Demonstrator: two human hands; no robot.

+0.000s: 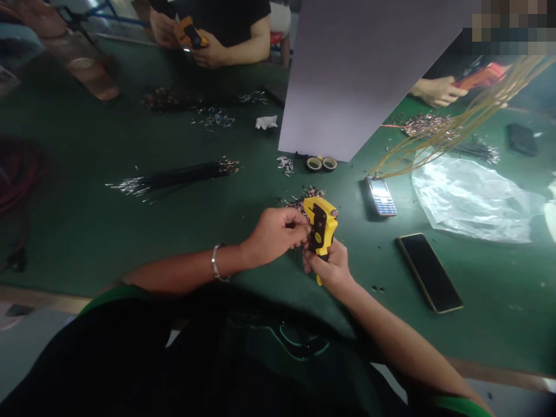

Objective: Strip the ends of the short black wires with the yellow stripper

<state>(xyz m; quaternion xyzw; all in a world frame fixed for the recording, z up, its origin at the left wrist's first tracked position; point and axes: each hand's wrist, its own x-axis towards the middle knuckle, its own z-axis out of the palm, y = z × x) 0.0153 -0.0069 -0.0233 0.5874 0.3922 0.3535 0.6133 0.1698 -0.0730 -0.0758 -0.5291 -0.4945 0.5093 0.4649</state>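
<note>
My right hand [330, 263] is wrapped round the handles of a yellow and black wire stripper [322, 223], its head pointing away from me. Close against the tool's left side, my left hand [280, 236] is closed in a pinch at the jaws. A thin wire seems to be between its fingertips, but most of it is hidden. Behind the tool lies a pile of short wire pieces with coppery ends [313, 192]. Further left rests a bundle of black wires [182, 175] with silvery tips at its left end.
Two tape rolls [321, 164] and small metal terminals [285, 165] lie ahead, below a grey upright panel [339, 75]. To the right are a keypad phone [381, 197], a smartphone [430, 272] and a clear plastic bag [473, 200]. Co-workers' hands [212, 51] hold tools across the table.
</note>
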